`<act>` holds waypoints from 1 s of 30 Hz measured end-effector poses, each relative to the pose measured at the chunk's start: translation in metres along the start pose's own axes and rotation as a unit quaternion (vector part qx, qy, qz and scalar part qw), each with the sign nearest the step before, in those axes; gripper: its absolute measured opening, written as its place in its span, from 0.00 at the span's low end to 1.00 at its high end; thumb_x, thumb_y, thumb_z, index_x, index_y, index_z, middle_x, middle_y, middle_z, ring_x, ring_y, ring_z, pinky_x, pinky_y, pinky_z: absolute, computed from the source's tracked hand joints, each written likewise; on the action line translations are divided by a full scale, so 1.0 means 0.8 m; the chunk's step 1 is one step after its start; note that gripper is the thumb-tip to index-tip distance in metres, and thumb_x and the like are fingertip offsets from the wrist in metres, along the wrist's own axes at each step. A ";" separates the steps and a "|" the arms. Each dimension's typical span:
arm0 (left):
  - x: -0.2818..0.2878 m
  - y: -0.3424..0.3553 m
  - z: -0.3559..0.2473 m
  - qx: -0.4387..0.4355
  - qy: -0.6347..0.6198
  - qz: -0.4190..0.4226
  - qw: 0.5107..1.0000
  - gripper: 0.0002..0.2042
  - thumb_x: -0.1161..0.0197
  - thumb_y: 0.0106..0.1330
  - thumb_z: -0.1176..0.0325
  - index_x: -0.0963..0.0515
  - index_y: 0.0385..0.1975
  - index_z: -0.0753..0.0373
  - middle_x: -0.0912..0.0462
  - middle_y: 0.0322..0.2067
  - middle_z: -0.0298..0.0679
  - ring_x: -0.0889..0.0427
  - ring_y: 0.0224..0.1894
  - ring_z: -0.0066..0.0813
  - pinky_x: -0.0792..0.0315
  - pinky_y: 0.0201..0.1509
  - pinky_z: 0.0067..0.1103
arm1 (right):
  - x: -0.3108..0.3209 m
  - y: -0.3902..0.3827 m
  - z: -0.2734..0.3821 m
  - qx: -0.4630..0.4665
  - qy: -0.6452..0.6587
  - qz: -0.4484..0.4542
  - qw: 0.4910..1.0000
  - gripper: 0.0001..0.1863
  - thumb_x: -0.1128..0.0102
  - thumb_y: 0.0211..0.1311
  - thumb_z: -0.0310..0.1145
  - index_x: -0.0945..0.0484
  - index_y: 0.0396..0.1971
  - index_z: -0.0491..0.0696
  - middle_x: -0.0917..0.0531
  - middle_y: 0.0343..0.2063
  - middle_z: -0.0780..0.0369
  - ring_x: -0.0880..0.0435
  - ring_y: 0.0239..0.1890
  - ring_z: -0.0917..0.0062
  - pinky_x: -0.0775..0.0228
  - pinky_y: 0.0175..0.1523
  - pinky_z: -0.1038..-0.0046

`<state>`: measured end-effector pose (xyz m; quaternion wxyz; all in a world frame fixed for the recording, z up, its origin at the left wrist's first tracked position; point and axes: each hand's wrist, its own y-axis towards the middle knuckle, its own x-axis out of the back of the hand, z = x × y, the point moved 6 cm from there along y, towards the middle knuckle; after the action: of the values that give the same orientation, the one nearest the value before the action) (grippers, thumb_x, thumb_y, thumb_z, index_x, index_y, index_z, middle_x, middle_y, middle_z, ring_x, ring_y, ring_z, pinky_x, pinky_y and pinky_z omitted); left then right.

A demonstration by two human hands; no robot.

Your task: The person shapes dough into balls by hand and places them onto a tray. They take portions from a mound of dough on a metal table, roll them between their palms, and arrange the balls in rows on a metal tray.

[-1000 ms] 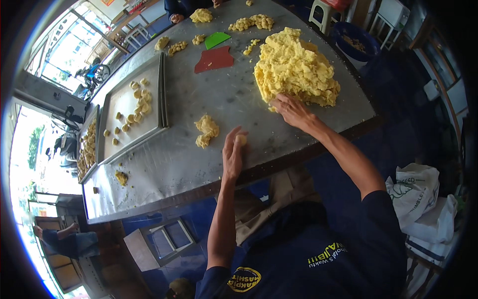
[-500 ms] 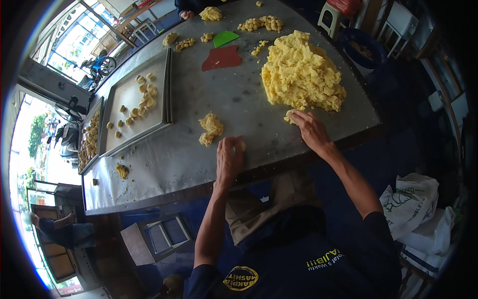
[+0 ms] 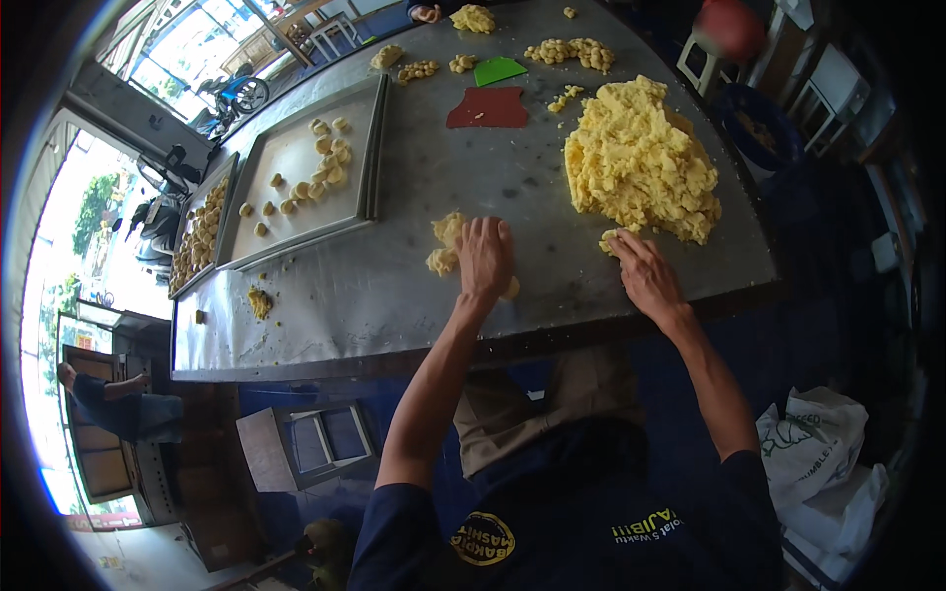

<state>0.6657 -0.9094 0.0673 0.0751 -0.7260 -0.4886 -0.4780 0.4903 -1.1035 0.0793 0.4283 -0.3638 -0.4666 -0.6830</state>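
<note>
My left hand (image 3: 485,258) lies over the metal table with its fingers stretched forward, against the right side of a pale dough clump (image 3: 443,258). Near its wrist rests a small flattened dough piece (image 3: 510,288), partly covered by the hand. At the foot of a big crumbly mound of yellow paste (image 3: 641,158), my right hand (image 3: 650,276) closes its fingers on a small lump of yellow paste (image 3: 608,241). The undersides of both hands are hidden.
Left of me, a stacked tray (image 3: 372,158) carries several small dough balls; a fuller tray (image 3: 202,231) sits beyond it. Red (image 3: 488,110) and green scrapers (image 3: 500,70) lie farther back. Across the table another person's hand (image 3: 426,13) shows. White sacks (image 3: 813,443) stand at lower right.
My left hand has gone forward from near the table edge to the pale dough clump, and a dough piece now shows by its wrist. My right hand stays at the paste; the whole view has shifted.
</note>
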 end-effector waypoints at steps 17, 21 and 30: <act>0.086 -0.050 0.113 -0.011 0.106 0.094 0.990 0.23 0.42 0.65 0.72 0.29 0.61 0.57 0.26 0.60 0.43 0.32 0.64 0.48 0.41 0.68 0.41 | -0.008 0.014 -0.031 -0.039 0.071 0.016 0.997 0.21 0.40 0.63 0.27 0.25 0.57 0.46 0.27 0.49 0.51 0.23 0.50 0.53 0.28 0.53 0.55; 0.080 -0.054 0.104 0.015 -0.007 0.025 1.000 0.15 0.40 0.65 0.69 0.23 0.52 0.59 0.20 0.53 0.41 0.28 0.60 0.43 0.36 0.63 0.35 | -0.014 -0.004 -0.043 -0.041 0.101 0.010 0.994 0.21 0.40 0.61 0.24 0.24 0.56 0.45 0.27 0.47 0.51 0.22 0.49 0.54 0.27 0.51 0.58; 0.061 -0.026 0.131 0.216 -0.433 -0.004 0.875 0.14 0.42 0.74 0.60 0.20 0.44 0.67 0.20 0.26 0.38 0.24 0.27 0.18 0.30 0.33 0.19 | -0.010 -0.026 -0.029 -0.100 -0.063 -0.078 0.990 0.27 0.41 0.63 0.21 0.29 0.64 0.43 0.30 0.54 0.51 0.26 0.55 0.56 0.30 0.57 0.59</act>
<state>0.7174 -0.8070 0.0417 0.0091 -0.8241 -0.5664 0.0014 0.4716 -1.1193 0.0580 0.3045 -0.4095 -0.4488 -0.7336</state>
